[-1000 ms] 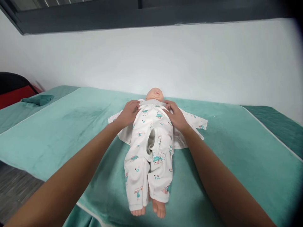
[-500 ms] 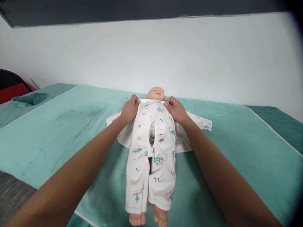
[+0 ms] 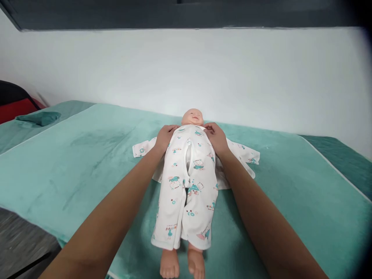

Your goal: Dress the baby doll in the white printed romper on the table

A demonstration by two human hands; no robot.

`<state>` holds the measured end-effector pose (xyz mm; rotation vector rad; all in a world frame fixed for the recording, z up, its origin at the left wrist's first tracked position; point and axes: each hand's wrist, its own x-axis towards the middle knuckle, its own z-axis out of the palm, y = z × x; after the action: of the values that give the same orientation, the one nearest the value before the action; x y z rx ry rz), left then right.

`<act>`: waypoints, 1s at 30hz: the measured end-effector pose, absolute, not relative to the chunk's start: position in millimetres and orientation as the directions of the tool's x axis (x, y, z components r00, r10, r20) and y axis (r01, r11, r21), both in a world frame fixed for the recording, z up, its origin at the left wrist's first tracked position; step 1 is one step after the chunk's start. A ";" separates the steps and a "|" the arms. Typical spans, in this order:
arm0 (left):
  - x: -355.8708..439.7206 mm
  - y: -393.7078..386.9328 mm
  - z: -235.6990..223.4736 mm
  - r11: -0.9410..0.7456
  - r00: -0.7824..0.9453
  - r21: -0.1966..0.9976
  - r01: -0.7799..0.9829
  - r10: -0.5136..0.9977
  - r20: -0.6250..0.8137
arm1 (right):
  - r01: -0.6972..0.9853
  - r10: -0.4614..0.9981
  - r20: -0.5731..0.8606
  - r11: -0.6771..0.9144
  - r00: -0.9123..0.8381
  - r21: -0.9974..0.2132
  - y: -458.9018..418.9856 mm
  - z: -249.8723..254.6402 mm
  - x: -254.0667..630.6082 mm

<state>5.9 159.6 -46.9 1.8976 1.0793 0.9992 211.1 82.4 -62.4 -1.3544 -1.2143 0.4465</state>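
Note:
A baby doll (image 3: pixel 193 117) lies on its back with its head toward the wall and its bare feet toward me. White printed baby pants (image 3: pixel 174 186) cover it from the upper chest to the ankles, with an open slit at the crotch. At the waistband's left edge, my left hand (image 3: pixel 166 136) is closed on the cloth, its fingertips partly hidden. My right hand (image 3: pixel 216 138) pinches the opposite edge near the doll's neck. Under the doll, a white printed baby top (image 3: pixel 245 153) is spread with both sleeves stretched outward.
A light green plush cover (image 3: pixel 87 155) lies beneath the doll, with darker green cloth (image 3: pixel 337 155) at the right. A folded green cloth (image 3: pixel 39 118) and a red and black object (image 3: pixel 14 102) are at the far left. The white wall (image 3: pixel 186 69) stands behind.
The pants have shifted up toward the doll's head, so more of the ankles shows. Both hands remain at the waistband, now lower against the doll's sides. The view has tilted slightly.

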 end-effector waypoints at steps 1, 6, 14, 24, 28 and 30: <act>6.0 158.7 -46.3 -0.379 0.349 0.862 0.336 0.900 0.260 | 0.369 0.838 0.398 0.260 0.373 -0.893 80.9 -62.8 210.8; 0.6 150.5 -56.4 -0.451 0.289 0.833 0.319 0.884 0.367 | 0.344 0.842 0.389 0.263 0.374 -0.901 73.9 -68.1 211.3; -36.4 116.4 -80.9 -0.658 0.323 0.558 0.506 0.744 0.585 | 0.461 0.741 0.437 0.193 0.510 -0.866 34.1 -73.1 205.7; -52.2 72.1 -74.9 -0.570 0.418 0.554 0.606 0.822 0.388 | 0.405 0.909 0.056 -0.128 0.412 -0.905 2.8 -76.6 206.8; -48.4 61.4 -68.3 -0.375 0.299 0.764 0.525 0.922 0.247 | 0.267 0.957 -0.042 -0.122 0.287 -0.956 -2.4 -74.6 208.6; -45.5 55.8 -65.4 -0.288 0.272 0.870 0.400 0.944 0.188 | 0.185 0.968 -0.079 -0.124 0.237 -0.975 -4.3 -71.4 209.4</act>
<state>-45.5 55.8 -65.4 1.8276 1.2181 0.9633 209.4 -4.3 -71.4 -1.5317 -1.1248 1.0068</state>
